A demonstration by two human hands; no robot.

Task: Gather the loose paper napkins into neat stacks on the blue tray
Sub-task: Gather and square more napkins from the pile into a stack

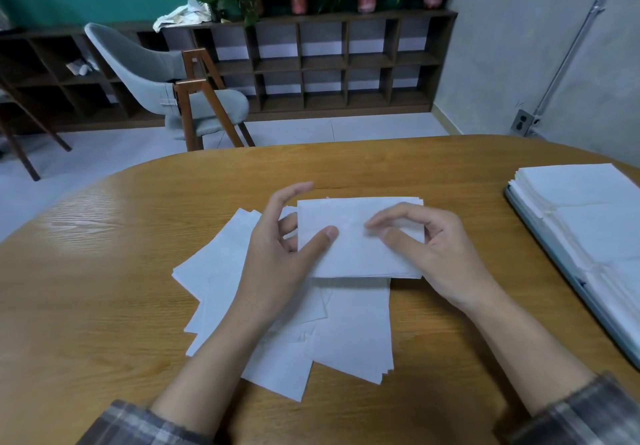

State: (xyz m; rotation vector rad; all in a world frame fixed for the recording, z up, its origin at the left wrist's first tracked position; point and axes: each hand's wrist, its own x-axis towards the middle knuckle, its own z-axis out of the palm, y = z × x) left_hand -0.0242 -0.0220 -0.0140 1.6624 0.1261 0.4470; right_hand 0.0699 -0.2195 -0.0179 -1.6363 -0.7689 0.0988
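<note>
A small gathered stack of white napkins [356,257] is held just above the wooden table [104,271] in the middle of the view. My left hand [277,257] grips its left edge, thumb on top and fingers underneath. My right hand [433,247] holds its right side, fingers curled over the top. Several loose white napkins [221,282] lie fanned out on the table under and in front of both hands. At the right edge sits the blue tray [540,226], carrying neat stacks of napkins [588,216].
A grey chair [166,74] with wooden legs stands beyond the table's far edge. Low dark shelving [346,63] with potted plants lines the back wall. A wall socket [523,122] sits low on the right wall.
</note>
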